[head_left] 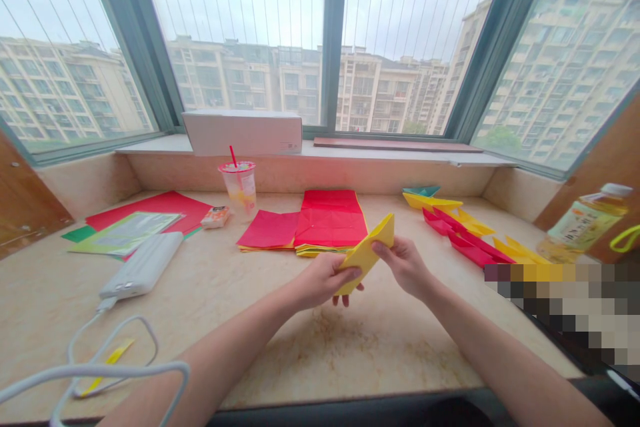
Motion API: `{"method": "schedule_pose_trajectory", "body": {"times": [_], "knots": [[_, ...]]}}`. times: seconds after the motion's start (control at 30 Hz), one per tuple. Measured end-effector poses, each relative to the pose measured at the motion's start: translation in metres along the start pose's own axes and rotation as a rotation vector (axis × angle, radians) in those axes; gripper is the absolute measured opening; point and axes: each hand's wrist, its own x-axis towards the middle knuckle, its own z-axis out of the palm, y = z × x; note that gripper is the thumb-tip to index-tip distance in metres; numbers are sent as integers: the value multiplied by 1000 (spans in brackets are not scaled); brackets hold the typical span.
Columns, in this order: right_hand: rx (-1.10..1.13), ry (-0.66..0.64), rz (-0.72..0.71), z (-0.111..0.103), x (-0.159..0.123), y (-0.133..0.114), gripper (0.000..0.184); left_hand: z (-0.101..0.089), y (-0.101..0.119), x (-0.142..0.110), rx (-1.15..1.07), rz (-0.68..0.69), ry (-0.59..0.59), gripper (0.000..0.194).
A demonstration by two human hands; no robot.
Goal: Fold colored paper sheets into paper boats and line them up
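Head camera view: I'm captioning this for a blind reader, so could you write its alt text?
Two bare hands, left and right, hold a folded yellow paper above a stone-topped counter by a window. Beyond them lies a stack of red and yellow paper; folded paper boats line the right side.

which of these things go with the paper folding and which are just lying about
Seem part of it:
- folded yellow paper, held by left hand and right hand
- red-topped paper stack
- folded paper boats
- large red sheet, perhaps spare

Seem just lying about:
- cup with straw
- white power bank
- bottle
- long white box
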Motion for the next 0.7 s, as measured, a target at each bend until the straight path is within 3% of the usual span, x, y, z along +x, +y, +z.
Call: {"method": "schedule_pose_trajectory", "body": {"times": [0.27,0.43,0.7], "knots": [[-22,30,14,-3,1,1,53,-3,8,-3,149,-51,-3,22],[-56,135,-22,-5,0,-1,47,-1,10,-5,212,-27,-25,15],[56,149,-18,-11,0,3,40,-3,17,-9,317,42,-26,11]]}}
